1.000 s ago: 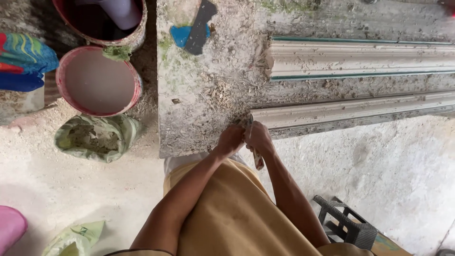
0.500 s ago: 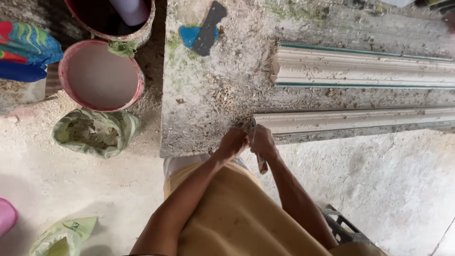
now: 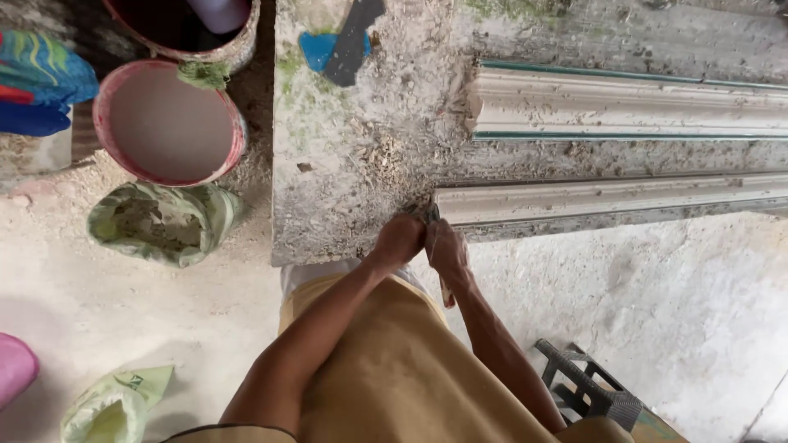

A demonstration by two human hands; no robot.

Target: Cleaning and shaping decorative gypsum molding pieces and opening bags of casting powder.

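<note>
Dusty concrete floor surrounds the rough slab bench [image 3: 361,164] you stand at, and everything here is easiest told from that bench. On its top lie two long white plaster mouldings: one moulding [image 3: 624,102] edged in green farther from you, and a nearer moulding [image 3: 607,199] along the front edge, both laid flat lengthwise, probably so they stay straight and supported. Your left hand [image 3: 398,242] and right hand [image 3: 447,250] are both closed tight, touching each other at the nearer moulding's cut end, gripping a small dark tool [image 3: 430,215] between them; what kind it is you cannot tell. Two hands on it suggests you want pressure and control at that end. One blue-and-black trowel-like tool [image 3: 341,45] rests at the bench's far side. Left of the bench stand two buckets, a pink-rimmed bucket [image 3: 168,123] and a darker bucket [image 3: 180,29], beside one open green sack [image 3: 160,221], near enough to reach.
</note>
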